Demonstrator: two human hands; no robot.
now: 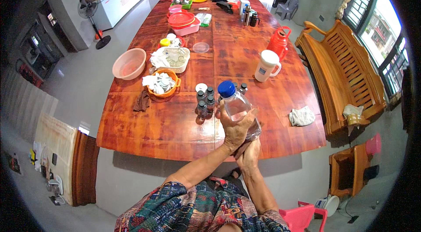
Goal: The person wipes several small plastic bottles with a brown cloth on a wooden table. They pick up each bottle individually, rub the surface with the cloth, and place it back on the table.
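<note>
A large clear plastic bottle (237,105) with a blue screw cap is held tilted over the near edge of the table. My left hand (236,130) wraps around its middle, thumb to one side and fingers to the other. Lower down, my right hand (249,153) is closed at the bottle's bottom end, its fingers partly hidden. The cap is on. Just left of the bottle, several small dark bottles (202,108) with black caps stand in a group, near a white round lid (201,87). More small bottles (243,87) are partly hidden behind the big one.
On the long wooden table (272,113), a white jug (267,66) and red thermos (278,43) stand right. A folded white cloth (301,117) lies near right. Leftward sit an orange basket (165,93), white basket (182,67) and pink basin (130,64). A wooden bench (342,74) flanks the table.
</note>
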